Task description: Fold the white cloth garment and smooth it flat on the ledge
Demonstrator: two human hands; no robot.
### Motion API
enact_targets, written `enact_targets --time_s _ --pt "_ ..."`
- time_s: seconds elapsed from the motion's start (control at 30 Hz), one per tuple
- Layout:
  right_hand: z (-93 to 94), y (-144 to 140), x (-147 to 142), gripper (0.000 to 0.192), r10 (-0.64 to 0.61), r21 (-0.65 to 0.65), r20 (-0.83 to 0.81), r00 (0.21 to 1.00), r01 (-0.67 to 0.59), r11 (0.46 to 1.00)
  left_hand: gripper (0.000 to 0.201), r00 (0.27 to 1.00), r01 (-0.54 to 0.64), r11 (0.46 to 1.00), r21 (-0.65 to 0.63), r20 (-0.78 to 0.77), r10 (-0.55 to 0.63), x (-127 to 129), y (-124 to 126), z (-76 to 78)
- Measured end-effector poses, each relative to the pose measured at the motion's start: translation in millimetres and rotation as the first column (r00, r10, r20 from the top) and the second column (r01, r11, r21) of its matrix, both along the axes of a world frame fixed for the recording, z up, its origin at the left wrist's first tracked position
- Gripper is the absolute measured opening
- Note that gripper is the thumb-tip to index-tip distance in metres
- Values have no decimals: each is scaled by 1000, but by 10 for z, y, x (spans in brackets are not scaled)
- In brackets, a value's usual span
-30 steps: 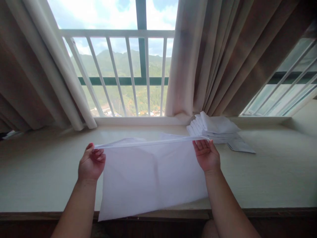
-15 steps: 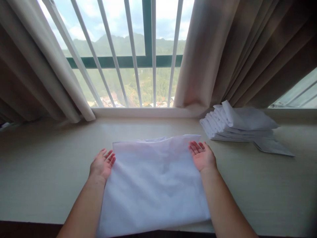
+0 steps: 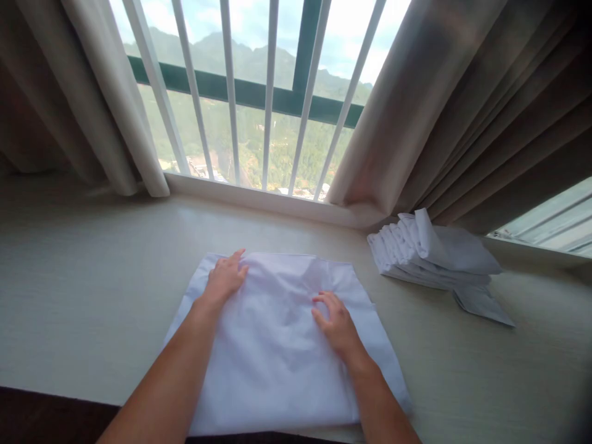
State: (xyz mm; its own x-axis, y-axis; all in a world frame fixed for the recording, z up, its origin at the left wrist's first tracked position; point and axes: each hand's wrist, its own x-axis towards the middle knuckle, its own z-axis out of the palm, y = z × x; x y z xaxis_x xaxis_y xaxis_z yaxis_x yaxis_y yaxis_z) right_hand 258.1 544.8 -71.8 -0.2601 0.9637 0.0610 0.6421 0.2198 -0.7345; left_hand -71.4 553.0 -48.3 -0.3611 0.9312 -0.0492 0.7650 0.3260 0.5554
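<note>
1. Beige and wide, the window ledge (image 3: 83, 296) runs under a barred window (image 3: 259, 105), with curtains (image 3: 462, 111) drawn back at both sides and green hills beyond the glass.
2. A folded white cloth (image 3: 277, 370) lies flat in the middle of the ledge, its near edge at the ledge's front lip.
3. Left hand (image 3: 225, 277) rests palm down near the cloth's far left corner, fingers spread, pinching nothing.
4. Right hand (image 3: 337, 320) lies flat near the cloth's middle right, fingers splayed, likewise gripping nothing.
5. To smooth it well, I'd judge the palms should sweep from the centre outward, pushing the soft wrinkles between the hands toward the edges.
6. Corners ought to line up before any pressing, or the crease will set crooked.
7. A stack of folded cloths (image 3: 430, 253) sits far right, well apart, with one flat piece (image 3: 483, 305) beside it.
</note>
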Motion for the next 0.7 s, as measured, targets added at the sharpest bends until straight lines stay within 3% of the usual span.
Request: enact_targets --time_s 0.1,0.2,0.43,0.57,0.7 --pt "-45 -69 31 34 81 -8 128 988 -80 997 64 995 -32 996 -88 -95 24 9 46 7" --pt "-68 -83 72 35 106 0 142 984 -107 994 51 985 -29 987 -157 -172 1 43 65 55" --pt "-43 -79 135 39 178 -64 166 970 -169 984 24 950 -8 999 -40 -313 -5 169 68 271" --pt "11 -86 138 36 181 -74 166 969 -171 982 28 955 141 988 -66 -254 -153 312 22 456" --pt "31 -79 136 36 200 -109 167 965 -183 977 26 949 302 950 -86 -65 -308 442 -48 588"
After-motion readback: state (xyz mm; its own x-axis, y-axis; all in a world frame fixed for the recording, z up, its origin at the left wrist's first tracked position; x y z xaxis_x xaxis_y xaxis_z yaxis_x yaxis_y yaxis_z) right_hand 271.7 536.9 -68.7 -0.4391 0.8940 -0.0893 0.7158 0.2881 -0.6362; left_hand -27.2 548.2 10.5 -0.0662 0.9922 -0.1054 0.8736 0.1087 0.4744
